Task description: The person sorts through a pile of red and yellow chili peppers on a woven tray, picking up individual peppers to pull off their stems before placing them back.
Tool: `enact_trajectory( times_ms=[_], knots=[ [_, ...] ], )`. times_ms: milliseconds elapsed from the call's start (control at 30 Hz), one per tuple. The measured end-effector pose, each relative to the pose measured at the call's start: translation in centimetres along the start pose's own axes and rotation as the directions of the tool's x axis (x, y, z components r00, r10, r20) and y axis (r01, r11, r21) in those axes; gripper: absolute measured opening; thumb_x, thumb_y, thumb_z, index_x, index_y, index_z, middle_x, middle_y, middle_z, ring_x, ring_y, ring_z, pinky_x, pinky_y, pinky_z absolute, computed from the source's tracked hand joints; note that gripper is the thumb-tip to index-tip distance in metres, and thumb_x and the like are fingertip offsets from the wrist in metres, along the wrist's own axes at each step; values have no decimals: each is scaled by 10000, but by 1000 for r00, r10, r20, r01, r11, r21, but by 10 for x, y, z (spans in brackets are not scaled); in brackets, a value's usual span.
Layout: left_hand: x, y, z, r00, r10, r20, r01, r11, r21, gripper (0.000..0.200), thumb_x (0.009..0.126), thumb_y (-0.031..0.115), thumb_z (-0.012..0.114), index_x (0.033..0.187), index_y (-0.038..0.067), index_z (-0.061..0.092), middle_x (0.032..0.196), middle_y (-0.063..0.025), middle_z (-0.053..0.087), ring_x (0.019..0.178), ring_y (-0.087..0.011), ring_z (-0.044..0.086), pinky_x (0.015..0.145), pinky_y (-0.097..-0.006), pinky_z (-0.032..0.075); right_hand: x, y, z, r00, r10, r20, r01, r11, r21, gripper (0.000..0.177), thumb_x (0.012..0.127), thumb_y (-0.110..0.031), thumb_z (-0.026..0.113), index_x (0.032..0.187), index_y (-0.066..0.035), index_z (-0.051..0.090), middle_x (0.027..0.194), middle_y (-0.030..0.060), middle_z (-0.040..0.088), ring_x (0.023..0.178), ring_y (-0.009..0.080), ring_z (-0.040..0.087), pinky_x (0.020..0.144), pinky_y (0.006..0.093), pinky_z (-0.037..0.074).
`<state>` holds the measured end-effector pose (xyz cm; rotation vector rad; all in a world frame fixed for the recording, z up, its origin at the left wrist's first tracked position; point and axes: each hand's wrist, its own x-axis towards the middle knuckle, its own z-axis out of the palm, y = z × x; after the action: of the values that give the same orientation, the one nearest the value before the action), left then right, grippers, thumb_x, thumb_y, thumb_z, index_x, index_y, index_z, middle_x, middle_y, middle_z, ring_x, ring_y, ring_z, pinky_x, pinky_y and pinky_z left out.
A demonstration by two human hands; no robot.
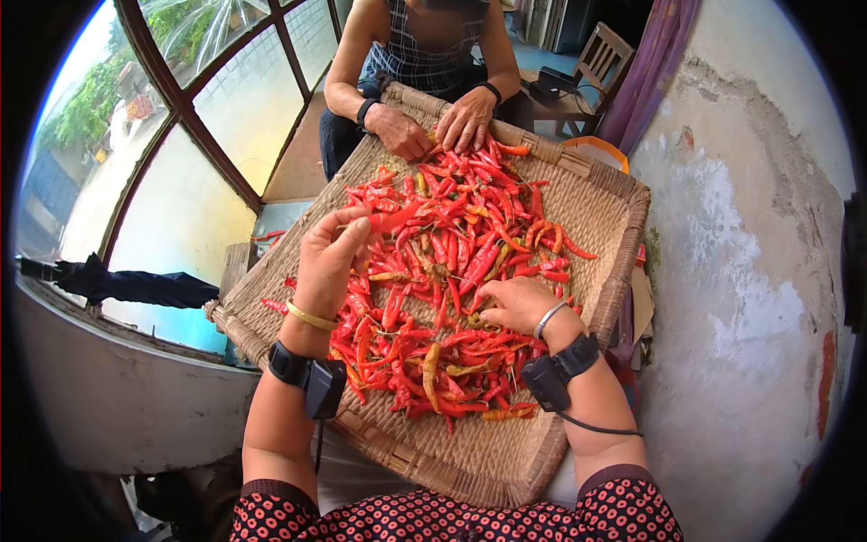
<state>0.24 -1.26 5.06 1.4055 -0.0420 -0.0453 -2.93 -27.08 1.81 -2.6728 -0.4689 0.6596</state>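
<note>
Red chili peppers, with some yellowish and brownish ones among them, are heaped on a woven tray. My left hand, with a gold bangle at its wrist, is raised over the tray's left part. Between its thumb and fingers it pinches a red chili pepper. On the right side of the heap, my right hand has its fingers curled down against the peppers. What its fingertips close on is hidden. A yellowish-brown pepper lies on top of the near part of the heap.
Across the tray, another person's hands touch the far peppers. Framed windows and a folded black umbrella are at left. A worn plaster wall stands close on the right. Behind are a wooden chair and a purple curtain.
</note>
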Motion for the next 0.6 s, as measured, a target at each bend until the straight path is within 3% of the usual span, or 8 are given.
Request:
enact_trajectory(
  times_ms=[100, 167, 200, 267, 300, 367, 500, 600],
  knots=[
    [34, -9, 8, 990, 129, -53, -135, 983, -125, 395, 864, 181, 575, 1201, 5, 466, 922, -75, 602, 688, -77, 538, 557, -187, 423, -1, -5, 3, 999, -37, 21, 37, 999, 19, 388, 783, -340, 602, 1080, -92, 575, 978, 139, 626, 958, 312, 573, 832, 426, 442],
    [50, -28, 11, 999, 1, -41, 11, 956, 293, 582, 850, 210, 604, 1313, -14, 332, 1133, -149, 538, 890, -156, 562, 686, -251, 470, -5, -8, -2, 999, -36, 27, 35, 999, 23, 412, 787, -346, 603, 1098, -77, 570, 1009, 145, 617, 981, 307, 566, 847, 421, 439],
    [50, -54, -1, 997, 69, 39, -79, 840, 537, 659, 826, 228, 638, 1326, -35, 299, 1210, -180, 491, 996, -206, 542, 765, -299, 470, -6, -8, -3, 999, -25, 28, 24, 1000, 19, 415, 779, -343, 611, 1097, -80, 570, 1014, 149, 615, 983, 309, 564, 849, 419, 438],
    [31, -73, -5, 905, 179, 386, -422, 489, 764, 459, 789, 219, 666, 1152, -15, 510, 1091, -143, 579, 930, -197, 585, 762, -308, 477, -5, -6, -1, 1000, -11, 21, 10, 999, 34, 418, 770, -340, 618, 1097, -83, 571, 1019, 153, 613, 985, 311, 563, 850, 416, 438],
    [5, -55, 13, 889, 99, 448, -443, 435, 784, 344, 766, 209, 670, 1035, 13, 581, 1001, -136, 608, 896, -240, 603, 755, -336, 484, -4, -5, 2, 999, -38, 29, 38, 999, 18, 425, 758, -336, 626, 1101, -90, 571, 1022, 157, 611, 989, 313, 561, 853, 414, 437],
    [-20, -61, 18, 763, -103, 638, -550, 415, 725, 368, 763, 266, 659, 1034, 27, 589, 989, -154, 602, 914, -307, 581, 794, -373, 468, -2, -2, 7, 997, -66, 35, 66, 998, 4, 433, 747, -333, 634, 1104, -96, 570, 1025, 161, 609, 994, 315, 559, 857, 412, 436],
    [-69, -60, 34, 676, -386, 627, -498, 387, 776, 467, 737, 338, 654, 1096, 53, 567, 968, -163, 581, 920, -312, 562, 796, -399, 453, -1, 0, 16, 975, -209, 71, 209, 978, 3, 465, 745, -335, 638, 1142, -113, 544, 951, 168, 622, 935, 326, 578, 800, 411, 453],
    [-79, -64, 34, 641, -245, 727, -675, 270, 686, 496, 711, 319, 662, 1119, 61, 546, 954, -145, 579, 847, -313, 581, 739, -400, 472, 1, -1, 18, 973, -204, 109, 204, 979, 12, 467, 737, -332, 641, 1138, -111, 545, 951, 169, 620, 938, 328, 575, 796, 410, 455]
  ],
)
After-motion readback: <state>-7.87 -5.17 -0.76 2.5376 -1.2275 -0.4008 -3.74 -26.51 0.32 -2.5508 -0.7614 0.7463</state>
